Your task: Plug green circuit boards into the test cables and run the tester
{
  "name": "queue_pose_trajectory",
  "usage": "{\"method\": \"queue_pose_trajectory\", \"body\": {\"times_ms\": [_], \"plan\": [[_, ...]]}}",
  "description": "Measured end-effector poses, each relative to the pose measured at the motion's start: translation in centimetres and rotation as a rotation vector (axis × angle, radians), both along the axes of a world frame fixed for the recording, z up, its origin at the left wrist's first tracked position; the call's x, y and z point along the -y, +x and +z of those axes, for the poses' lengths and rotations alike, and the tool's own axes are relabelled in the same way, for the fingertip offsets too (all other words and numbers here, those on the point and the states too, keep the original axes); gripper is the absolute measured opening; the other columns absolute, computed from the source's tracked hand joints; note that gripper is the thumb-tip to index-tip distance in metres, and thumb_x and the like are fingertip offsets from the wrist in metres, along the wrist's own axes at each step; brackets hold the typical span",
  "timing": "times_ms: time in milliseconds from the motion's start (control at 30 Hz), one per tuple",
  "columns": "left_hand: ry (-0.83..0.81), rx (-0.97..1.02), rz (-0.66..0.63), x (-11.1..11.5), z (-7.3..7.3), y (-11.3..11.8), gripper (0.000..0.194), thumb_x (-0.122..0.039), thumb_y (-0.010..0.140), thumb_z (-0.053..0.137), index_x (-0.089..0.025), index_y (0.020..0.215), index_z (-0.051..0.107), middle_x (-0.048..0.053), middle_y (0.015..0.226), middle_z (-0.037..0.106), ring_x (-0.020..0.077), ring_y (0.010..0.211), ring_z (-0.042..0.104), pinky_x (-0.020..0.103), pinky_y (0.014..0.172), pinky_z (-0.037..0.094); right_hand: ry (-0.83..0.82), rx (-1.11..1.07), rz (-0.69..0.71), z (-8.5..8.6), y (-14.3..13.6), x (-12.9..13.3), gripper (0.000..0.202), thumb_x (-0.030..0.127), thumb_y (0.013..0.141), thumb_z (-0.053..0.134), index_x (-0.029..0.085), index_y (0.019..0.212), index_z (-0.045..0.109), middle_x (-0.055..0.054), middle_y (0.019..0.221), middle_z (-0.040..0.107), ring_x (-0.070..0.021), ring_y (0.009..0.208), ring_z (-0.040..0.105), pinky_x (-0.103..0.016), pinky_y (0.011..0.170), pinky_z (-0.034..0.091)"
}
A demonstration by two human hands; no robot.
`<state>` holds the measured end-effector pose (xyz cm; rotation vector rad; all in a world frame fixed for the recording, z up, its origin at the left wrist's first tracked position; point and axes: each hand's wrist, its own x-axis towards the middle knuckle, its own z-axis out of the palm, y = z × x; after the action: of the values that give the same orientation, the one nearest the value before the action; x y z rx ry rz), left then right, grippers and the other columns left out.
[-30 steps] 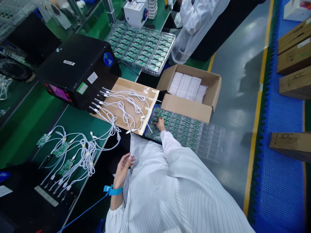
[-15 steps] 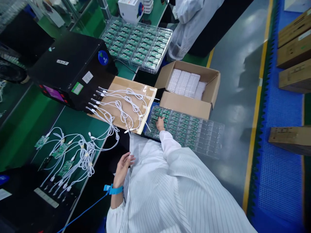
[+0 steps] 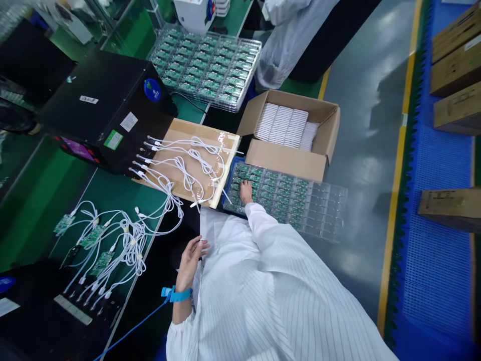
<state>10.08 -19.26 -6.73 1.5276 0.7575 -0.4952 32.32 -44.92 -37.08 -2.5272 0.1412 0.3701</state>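
Observation:
My right hand (image 3: 246, 192) is over the near left part of a clear plastic tray (image 3: 326, 213). Its fingers are bent down around a small green circuit board, mostly hidden beneath them. Rows of such circuit boards (image 3: 280, 194) fill the left and middle of this tray; its right-hand columns hold none. My left hand (image 3: 191, 260) hovers by my lap near the table edge, fingers loosely apart and nothing in them. A blue wrist strap (image 3: 176, 294) with a cord circles that wrist.
An open cardboard box (image 3: 287, 155) of white flat pieces stands behind the tray. White cables (image 3: 188, 170) run from a black machine (image 3: 108, 105) across a cardboard sheet. More cables join several boards (image 3: 102, 262) at left. Another full tray (image 3: 206, 65) and a co-worker's sleeve (image 3: 280, 45) are farther back.
My right hand has shifted very slightly within the tray, its fingers lower over the boards. The view has turned a little; my left hand keeps its place.

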Motion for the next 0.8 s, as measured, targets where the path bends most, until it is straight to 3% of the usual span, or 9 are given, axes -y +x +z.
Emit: {"method": "queue_pose_trajectory", "body": {"times_ms": [167, 333, 433, 500, 600, 700, 800], "plan": [[0.010, 0.000, -0.008, 0.1, -0.1, 0.1, 0.063, -0.063, 0.084, 0.074, -0.020, 0.129, 0.062, 0.017, 0.127, 0.071, 0.0321, 0.117, 0.071, 0.049, 0.102, 0.057, -0.014, 0.035, 0.056, 0.3, -0.1, 0.4, 0.047, 0.004, 0.092, 0.043, 0.012, 0.132, 0.065, -0.021, 0.141, 0.056, -0.0323, 0.136, 0.039, -0.046, 0.120, 0.031], [0.011, -0.007, -0.025, 0.3, 0.0, 0.2, 0.062, -0.063, 0.086, 0.073, -0.021, 0.130, 0.062, 0.017, 0.129, 0.070, 0.0323, 0.118, 0.070, 0.048, 0.102, 0.057, 0.008, 0.068, 0.096, 0.6, 0.3, 0.1, 0.042, 0.016, 0.099, 0.047, 0.010, 0.137, 0.062, -0.021, 0.151, 0.052, -0.0345, 0.148, 0.028, -0.052, 0.124, 0.024], [0.012, -0.007, -0.038, 0.5, 0.0, 0.4, 0.063, -0.064, 0.086, 0.072, -0.020, 0.130, 0.062, 0.017, 0.129, 0.070, 0.0318, 0.118, 0.070, 0.047, 0.102, 0.057, 0.024, 0.076, 0.100, 0.7, 0.6, -0.2, 0.038, 0.021, 0.099, 0.051, 0.012, 0.134, 0.065, -0.020, 0.149, 0.055, -0.0323, 0.153, 0.025, -0.049, 0.127, 0.020], [0.011, -0.005, -0.039, 0.6, 0.1, 0.4, 0.064, -0.064, 0.085, 0.073, -0.020, 0.130, 0.062, 0.017, 0.129, 0.070, 0.0316, 0.118, 0.070, 0.046, 0.101, 0.057, 0.021, 0.092, 0.060, 0.7, 1.1, 0.0, 0.042, 0.021, 0.101, 0.047, 0.012, 0.139, 0.061, -0.019, 0.157, 0.047, -0.0302, 0.156, 0.020, -0.048, 0.129, 0.017], [0.014, -0.004, -0.028, 0.7, 0.3, 0.4, 0.064, -0.064, 0.085, 0.073, -0.020, 0.130, 0.062, 0.017, 0.129, 0.070, 0.0322, 0.118, 0.070, 0.047, 0.101, 0.058, -0.009, 0.098, -0.083, 0.5, 2.0, 0.4, 0.054, 0.019, 0.101, 0.038, 0.001, 0.151, 0.047, -0.027, 0.167, 0.029, -0.0337, 0.160, 0.010, -0.058, 0.128, 0.010], [0.023, 0.000, -0.016, 0.6, 0.3, 0.3, 0.065, -0.064, 0.084, 0.074, -0.020, 0.129, 0.062, 0.018, 0.128, 0.070, 0.0321, 0.118, 0.070, 0.047, 0.101, 0.058, -0.013, 0.074, -0.153, 0.0, 2.8, 0.8, 0.059, 0.019, 0.098, 0.042, -0.007, 0.151, 0.043, -0.033, 0.166, 0.025, -0.0382, 0.161, 0.008, -0.064, 0.126, 0.008], [0.030, 0.006, -0.013, 0.5, 0.3, 0.2, 0.063, -0.064, 0.084, 0.074, -0.021, 0.128, 0.063, 0.017, 0.127, 0.071, 0.0321, 0.115, 0.071, 0.047, 0.100, 0.058, 0.000, 0.061, -0.133, -0.4, 2.9, 1.0, 0.062, 0.020, 0.094, 0.049, -0.003, 0.151, 0.046, -0.030, 0.168, 0.024, -0.0394, 0.161, 0.006, -0.065, 0.126, 0.007]]}}
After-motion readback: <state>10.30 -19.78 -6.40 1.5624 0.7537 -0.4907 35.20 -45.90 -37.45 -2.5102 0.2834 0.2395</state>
